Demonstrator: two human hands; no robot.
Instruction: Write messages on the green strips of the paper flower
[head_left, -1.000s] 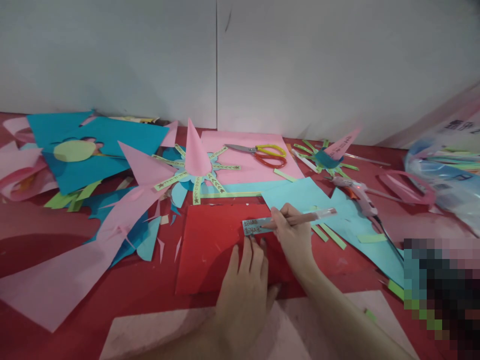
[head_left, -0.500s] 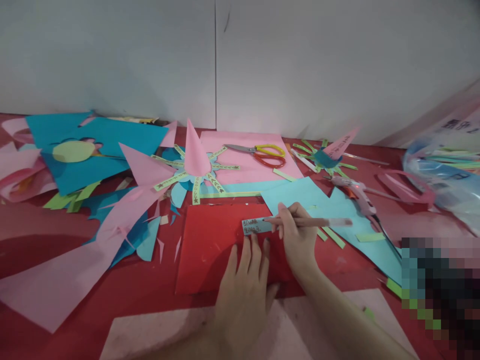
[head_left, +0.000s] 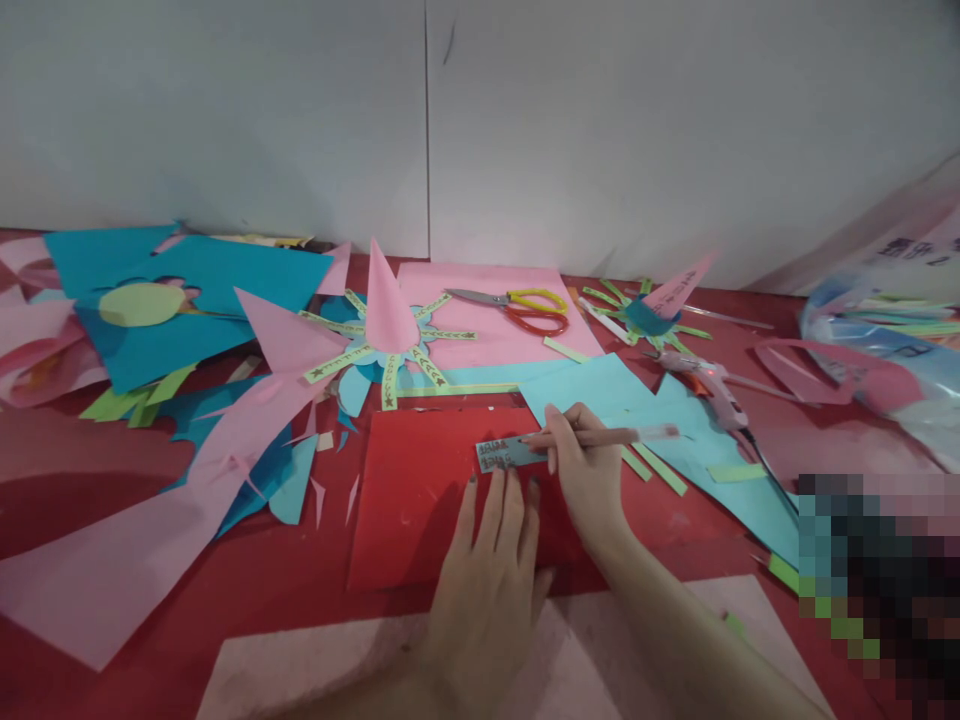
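— How far is the writing getting on that little slip?

— The blue paper slip (head_left: 504,453) is already carrying two short rows of dark marks across its left and middle parts, though they are too small to read. The pen tip is sitting at the slip's right end, so by my judgement little blank room is remaining there.

— What is each hand doing?

— The right hand (head_left: 581,470) is pinching a pink pen (head_left: 607,436) between closed fingers, with the barrel pointing off to the right. The left hand (head_left: 491,580) is lying flat with its fingers spread out, gripping nothing; its fingertips (head_left: 514,482) are pressing down at the slip's near edge, pinning it.

— And where is the slip lying?

— It is lying flat on a red paper sheet (head_left: 420,500), near that sheet's far right corner, around the middle of the table (head_left: 150,470).

— What is surrounding it?

— A light blue sheet (head_left: 600,385) is lying just beyond the pen. A pink cone (head_left: 386,300) with green rays is standing farther back, with scissors (head_left: 517,305) resting on a pink sheet (head_left: 487,340) towards the table's far edge. A glue gun (head_left: 716,390) is lying to the right, and offcuts are littering the left side.
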